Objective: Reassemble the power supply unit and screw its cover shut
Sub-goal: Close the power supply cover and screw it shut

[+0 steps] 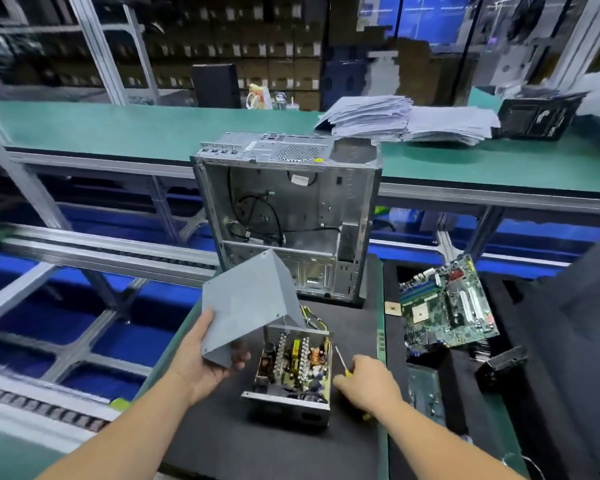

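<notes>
The left hand (207,355) is gripping the bent grey cover (250,303) tilted above the open power supply unit (293,368) on the black mat (257,445), and should be lowering it squarely, clear of the wires, while the right hand (368,384) is clutching the yellow-handled screwdriver (343,365).

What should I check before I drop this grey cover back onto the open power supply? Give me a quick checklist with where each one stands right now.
1. Cover gripped firmly: ok, left hand holds its lower corner.
2. Cover lined up over the power supply: not ok, it is tilted and off to the left.
3. Yellow wires clear of the rim: cannot tell, the cover hides where they exit.
4. Screwdriver ready: ok, right hand holds it.
5. Screws within reach: cannot tell, none visible.
</notes>
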